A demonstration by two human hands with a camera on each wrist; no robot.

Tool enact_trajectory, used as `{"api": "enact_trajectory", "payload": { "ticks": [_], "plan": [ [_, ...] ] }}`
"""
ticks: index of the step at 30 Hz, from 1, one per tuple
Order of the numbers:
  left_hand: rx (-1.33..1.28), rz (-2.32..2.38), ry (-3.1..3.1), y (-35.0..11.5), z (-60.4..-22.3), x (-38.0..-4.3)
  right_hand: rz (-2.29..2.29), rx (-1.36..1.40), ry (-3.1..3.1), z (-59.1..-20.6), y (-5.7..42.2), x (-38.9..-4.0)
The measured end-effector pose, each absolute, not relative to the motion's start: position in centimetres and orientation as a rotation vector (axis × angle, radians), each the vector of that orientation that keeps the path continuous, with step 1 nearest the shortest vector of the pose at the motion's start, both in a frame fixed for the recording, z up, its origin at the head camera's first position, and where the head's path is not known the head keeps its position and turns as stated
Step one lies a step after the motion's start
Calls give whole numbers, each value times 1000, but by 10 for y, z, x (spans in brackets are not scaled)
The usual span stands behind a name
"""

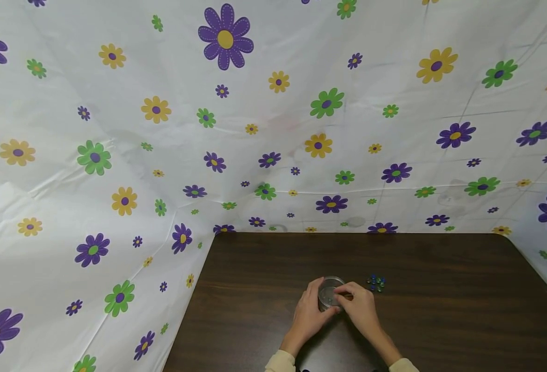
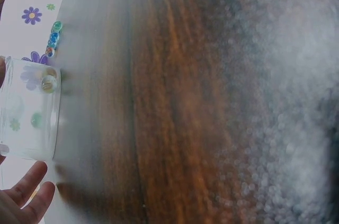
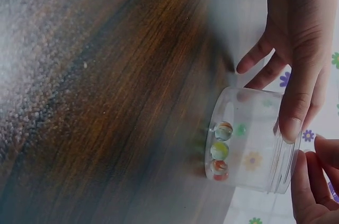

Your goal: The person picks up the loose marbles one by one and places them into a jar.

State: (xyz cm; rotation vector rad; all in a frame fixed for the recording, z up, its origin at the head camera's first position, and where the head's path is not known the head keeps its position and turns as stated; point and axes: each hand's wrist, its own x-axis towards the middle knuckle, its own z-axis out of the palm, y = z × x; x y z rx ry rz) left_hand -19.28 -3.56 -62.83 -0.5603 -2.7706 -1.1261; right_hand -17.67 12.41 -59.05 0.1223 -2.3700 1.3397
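Note:
A clear round plastic jar (image 1: pixel 327 296), lidless, stands upright on the dark table. My left hand (image 1: pixel 307 312) holds it by the side, its thumb along the rim in the right wrist view. Several glass marbles (image 3: pixel 219 151) lie on the jar's bottom, one with yellow-green inside and others with orange-red swirls. Over the jar's mouth is my right hand (image 1: pixel 360 308), fingers bent and thumb close to the index fingertip. I cannot tell whether a marble is between them. To the right of the jar, a loose group of blue and green marbles (image 1: pixel 376 282) lies on the table.
The brown wood-grain table (image 1: pixel 450 305) extends to both sides of the hands. A white sheet with purple, yellow and green flowers (image 1: pixel 273 119) hangs behind the table and along its left and right sides.

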Motion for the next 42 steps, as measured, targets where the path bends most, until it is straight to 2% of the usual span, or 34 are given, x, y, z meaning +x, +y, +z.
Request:
{"api": "enact_trajectory", "payload": {
  "ticks": [42],
  "plan": [
    [-583, -1091, -2746, -35, -627, -192, 1286, 111, -2254, -590, 137, -175]
  ]
}}
